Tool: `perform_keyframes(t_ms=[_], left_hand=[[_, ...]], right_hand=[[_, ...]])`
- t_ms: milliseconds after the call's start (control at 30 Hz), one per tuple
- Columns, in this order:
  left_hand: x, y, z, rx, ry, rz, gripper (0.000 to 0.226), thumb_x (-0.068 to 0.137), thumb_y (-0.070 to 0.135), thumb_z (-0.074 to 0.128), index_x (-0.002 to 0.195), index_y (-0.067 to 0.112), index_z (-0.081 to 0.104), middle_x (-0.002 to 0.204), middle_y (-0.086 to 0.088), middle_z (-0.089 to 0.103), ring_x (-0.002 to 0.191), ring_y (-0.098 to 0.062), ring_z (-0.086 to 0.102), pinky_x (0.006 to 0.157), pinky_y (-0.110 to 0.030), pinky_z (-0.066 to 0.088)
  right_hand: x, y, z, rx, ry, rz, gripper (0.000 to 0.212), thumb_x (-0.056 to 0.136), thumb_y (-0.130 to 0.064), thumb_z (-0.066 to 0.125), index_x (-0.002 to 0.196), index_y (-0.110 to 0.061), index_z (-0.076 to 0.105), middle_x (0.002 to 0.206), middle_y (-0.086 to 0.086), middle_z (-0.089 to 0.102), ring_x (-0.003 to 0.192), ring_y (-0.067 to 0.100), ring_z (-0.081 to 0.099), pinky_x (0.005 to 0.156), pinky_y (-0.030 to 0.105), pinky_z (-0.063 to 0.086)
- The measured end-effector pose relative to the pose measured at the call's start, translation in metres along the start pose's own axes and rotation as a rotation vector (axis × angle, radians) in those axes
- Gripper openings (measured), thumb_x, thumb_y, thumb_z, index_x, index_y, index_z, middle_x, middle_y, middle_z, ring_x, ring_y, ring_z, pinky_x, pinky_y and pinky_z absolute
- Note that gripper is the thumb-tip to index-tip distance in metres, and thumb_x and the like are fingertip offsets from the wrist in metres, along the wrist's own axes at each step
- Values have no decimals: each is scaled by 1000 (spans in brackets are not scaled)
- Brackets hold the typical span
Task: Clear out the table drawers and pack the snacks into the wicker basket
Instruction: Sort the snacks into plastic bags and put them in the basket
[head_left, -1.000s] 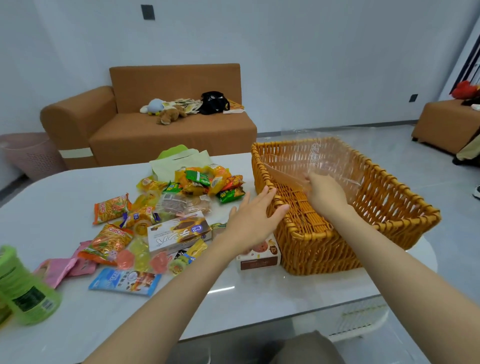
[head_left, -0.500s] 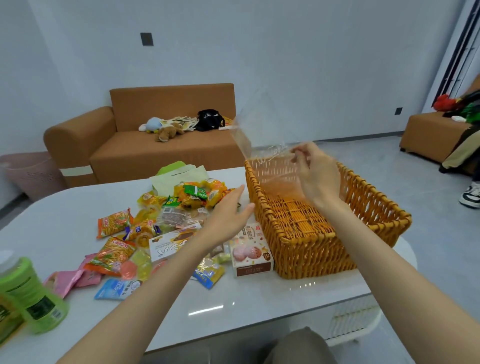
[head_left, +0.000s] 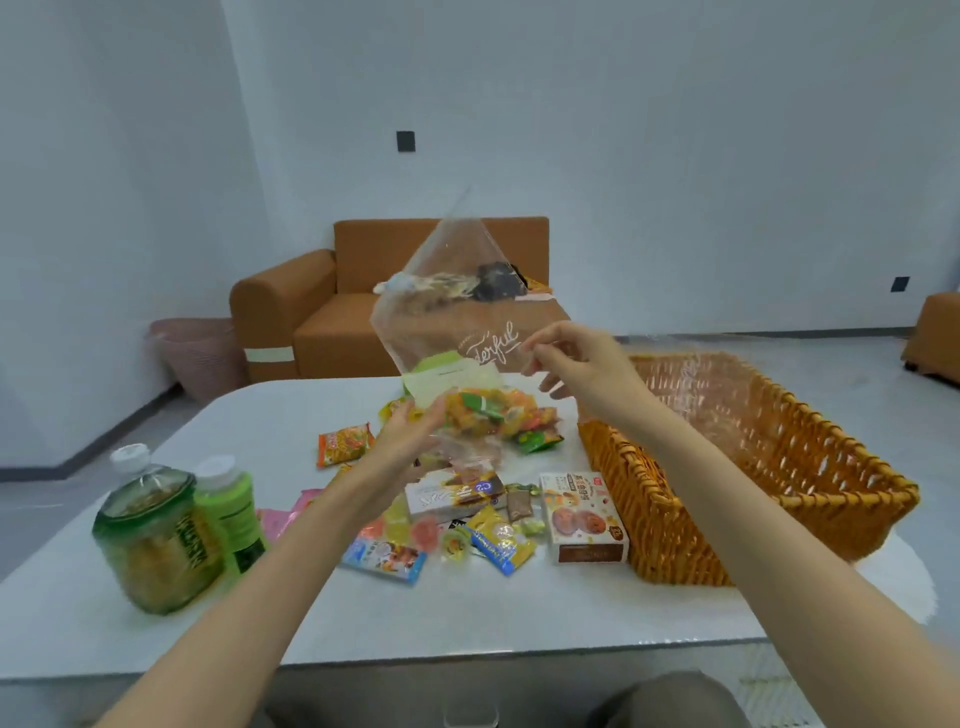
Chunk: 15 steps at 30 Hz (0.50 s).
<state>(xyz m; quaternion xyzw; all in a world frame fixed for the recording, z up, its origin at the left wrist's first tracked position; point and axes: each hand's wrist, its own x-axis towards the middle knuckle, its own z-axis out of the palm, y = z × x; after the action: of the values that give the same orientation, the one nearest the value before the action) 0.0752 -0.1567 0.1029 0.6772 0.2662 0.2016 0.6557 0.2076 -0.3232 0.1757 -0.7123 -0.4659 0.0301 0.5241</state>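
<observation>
A clear plastic bag (head_left: 447, 312) with white script lettering hangs in the air over the snack pile. My right hand (head_left: 582, 364) pinches its right edge. My left hand (head_left: 410, 431) is at its lower edge, fingers curled onto the film. The wicker basket (head_left: 769, 499) stands on the right of the white table (head_left: 467, 618), with thin clear film showing over its rim. Loose snacks (head_left: 488, 415) lie left of the basket: orange and green packets, a cookie box (head_left: 584, 519), a white box (head_left: 452, 496), jelly cups (head_left: 400, 530).
Two green bottles (head_left: 156, 530) stand at the table's left front. An orange sofa (head_left: 322, 312) with toys sits behind the table, a pink bin (head_left: 192, 353) beside it. Another orange seat (head_left: 935, 332) is at the far right.
My right hand lifted the clear bag out of the basket and carried it left over the snacks. My left hand rose from beside the basket rim to the bag's lower edge.
</observation>
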Motion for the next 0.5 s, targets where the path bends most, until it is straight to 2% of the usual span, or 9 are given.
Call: perform_keyframes(t_ms=[67, 133, 200, 267, 333, 400, 467, 500], left_hand=[[-12, -13, -18, -74, 56, 4, 75, 88, 44, 59, 149, 18, 23, 128, -6, 57, 113, -21, 53, 99, -41, 42], [-25, -27, -35, -123, 103, 18, 45, 94, 24, 58, 134, 10, 44, 104, -6, 64, 96, -19, 60, 87, -33, 49], [-35, -45, -52, -143, 134, 32, 23, 95, 12, 56, 117, 5, 54, 99, -11, 67, 85, -17, 66, 77, -29, 55], [-43, -61, -68, -107, 151, 47, 9, 95, 9, 55, 104, 8, 56, 97, -15, 69, 72, -15, 67, 64, -26, 55], [-51, -74, -79, 15, 146, 63, 4, 96, 12, 55, 99, 13, 56, 88, -7, 70, 65, -11, 65, 59, -22, 52], [-58, -86, -88, 150, 125, 82, 6, 97, 14, 54, 97, 19, 58, 83, 0, 70, 60, -8, 59, 57, -18, 47], [-62, -98, -95, 246, 90, 100, 9, 97, 16, 55, 100, 22, 60, 88, -3, 71, 54, -7, 52, 53, -17, 42], [-63, -104, -98, 275, 77, 113, 11, 96, 15, 55, 102, 22, 61, 87, -3, 70, 51, -7, 48, 52, -18, 40]], right_hand=[[-8, 6, 20, 50, -30, 46, 16, 99, -13, 48, 101, -11, 64, 85, 2, 70, 68, 16, 63, 61, 28, 54], [-15, 12, 39, 85, -40, 99, 15, 99, -13, 47, 104, -9, 61, 89, 6, 71, 67, 18, 64, 59, 28, 53], [-23, 22, 55, 92, -73, 163, 12, 99, -13, 47, 104, -12, 58, 92, 6, 71, 68, 17, 66, 60, 28, 54], [-34, 36, 69, 43, -158, 207, 7, 97, -18, 52, 101, -20, 57, 99, 2, 69, 75, 17, 67, 66, 30, 55], [-44, 51, 81, -9, -189, 239, 11, 93, -29, 59, 103, -24, 57, 101, 1, 66, 85, 19, 67, 78, 41, 57], [-52, 60, 90, 91, -148, 309, 26, 90, -34, 64, 111, -20, 58, 98, 1, 69, 81, 17, 69, 78, 48, 57], [-58, 65, 96, 231, -87, 396, 31, 87, -32, 68, 114, -18, 60, 96, -1, 71, 72, 12, 69, 69, 38, 58], [-60, 68, 98, 295, -69, 438, 27, 86, -31, 70, 109, -18, 64, 100, -1, 71, 73, 12, 69, 68, 33, 58]])
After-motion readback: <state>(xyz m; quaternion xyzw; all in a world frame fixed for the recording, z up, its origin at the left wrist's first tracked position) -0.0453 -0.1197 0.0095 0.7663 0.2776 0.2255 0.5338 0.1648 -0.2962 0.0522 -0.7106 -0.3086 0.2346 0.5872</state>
